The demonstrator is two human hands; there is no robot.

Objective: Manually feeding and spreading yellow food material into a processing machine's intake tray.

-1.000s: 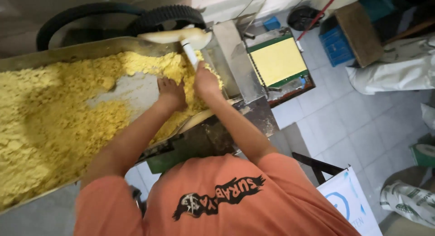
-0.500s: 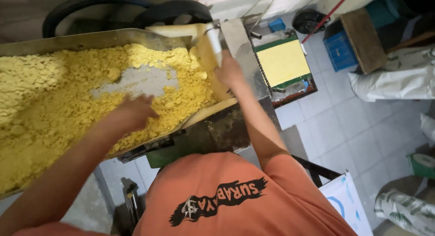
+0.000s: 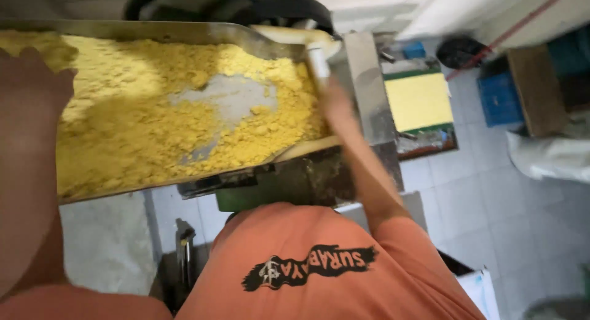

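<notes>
Looks barely halfway — crumbs (image 3: 153, 129) are filling most of the tray (image 3: 184, 31) around one bare patch, left hand (image 3: 31, 93) hovering spread and empty, right hand (image 3: 332, 102) gripping the white handle (image 3: 318, 61).

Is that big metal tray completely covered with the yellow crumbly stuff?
No. The metal tray holds yellow crumbly dough, but a bare grey patch shows mid-tray.

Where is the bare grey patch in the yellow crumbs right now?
In the head view, the bare patch lies mid-tray, ringed by yellow crumbs. It sits between the left hand at the frame's left edge and the right hand by the white roller.
</notes>
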